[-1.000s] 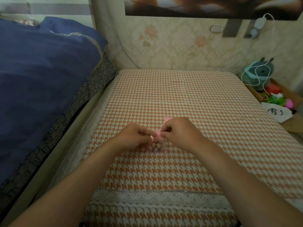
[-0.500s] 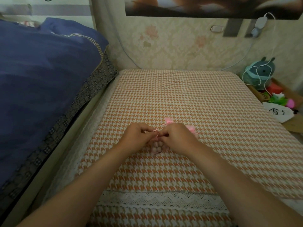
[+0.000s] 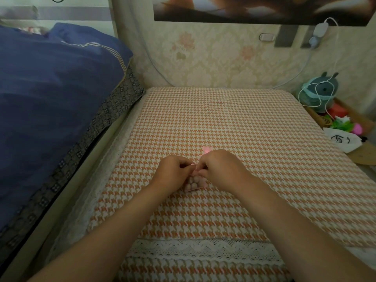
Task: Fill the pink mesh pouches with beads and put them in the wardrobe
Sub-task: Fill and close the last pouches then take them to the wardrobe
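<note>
Head view: pinching pouch (image 3: 194, 183) top with left hand (image 3: 174, 172) and right hand (image 3: 222, 169), each grip closed on it, bottom seemingly resting on table (image 3: 234, 119), front middle. Could spill beads (image 3: 192, 181) if tugged unevenly or lifted slack-mouthed. Sheer, soft pink mesh; small, round, tan fill.

Cloth (image 3: 223, 123): orange + white houndstooth; lace trim (image 3: 203, 249) white. Blanket (image 3: 50, 88): dark blue, striped edging. Sheet (image 3: 114, 110) under it: dark grey w/ small square motifs. Pouch (image 3: 200, 185): pink mesh; beads (image 3: 193, 182) pale beige. Wallpaper (image 3: 213, 62): cream, faded pink floral. Toy (image 3: 319, 90): teal.
</note>
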### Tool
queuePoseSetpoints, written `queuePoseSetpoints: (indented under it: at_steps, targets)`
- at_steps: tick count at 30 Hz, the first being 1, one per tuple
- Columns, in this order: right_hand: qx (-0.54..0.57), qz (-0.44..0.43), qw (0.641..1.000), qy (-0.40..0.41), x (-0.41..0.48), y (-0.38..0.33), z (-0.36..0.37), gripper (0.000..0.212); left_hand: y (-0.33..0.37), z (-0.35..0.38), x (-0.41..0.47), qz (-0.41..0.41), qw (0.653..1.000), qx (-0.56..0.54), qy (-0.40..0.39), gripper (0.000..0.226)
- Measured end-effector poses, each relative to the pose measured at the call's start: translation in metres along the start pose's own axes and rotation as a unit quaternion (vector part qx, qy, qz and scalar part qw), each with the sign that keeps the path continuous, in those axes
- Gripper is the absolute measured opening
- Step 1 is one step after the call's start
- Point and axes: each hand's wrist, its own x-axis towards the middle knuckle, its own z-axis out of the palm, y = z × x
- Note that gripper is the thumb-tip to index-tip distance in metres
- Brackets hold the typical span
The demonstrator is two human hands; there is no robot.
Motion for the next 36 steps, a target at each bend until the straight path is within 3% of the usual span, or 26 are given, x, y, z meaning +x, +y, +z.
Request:
queuePoseSetpoints:
  at_steps: [5, 12, 17, 21, 25, 28, 32, 36]
  targets:
    - [0.030, -0.073, 0.997, 0.021, 0.002, 0.001, 0.006, 0.012, -0.001, -0.002, 0.003, 0.001, 0.999, 0.014, -0.031, 0.022]
    - [0.167, -0.043, 0.983, 0.061, 0.005, 0.009, 0.014, 0.008, -0.007, -0.008, 0.003, 0.009, 0.995, -0.026, -0.096, 0.012]
    - [0.295, 0.072, 0.951, 0.055, 0.005, 0.003, 0.016, 0.012, -0.004, -0.006, 0.004, -0.021, 0.998, -0.040, -0.044, 0.014]
    - [0.404, 0.177, 0.896, 0.050, 0.007, 0.000, 0.020, 0.010, -0.001, -0.003, 0.002, -0.003, 1.000, -0.021, 0.001, 0.011]
    - [0.422, 0.247, 0.867, 0.099, 0.008, -0.002, 0.023, 0.008, 0.001, -0.002, 0.000, 0.002, 1.000, -0.014, 0.006, 0.001]
    - [0.388, 0.234, 0.884, 0.114, 0.008, -0.002, 0.024, 0.007, -0.001, -0.001, 0.001, 0.011, 1.000, -0.009, 0.002, 0.004]
    - [0.299, 0.167, 0.937, 0.067, 0.005, -0.001, 0.021, 0.007, -0.002, -0.003, 0.002, 0.009, 1.000, 0.008, -0.009, 0.005]
    - [0.258, 0.133, 0.956, 0.038, 0.005, -0.003, 0.018, 0.011, -0.001, -0.003, 0.001, 0.015, 0.999, 0.027, -0.012, 0.008]
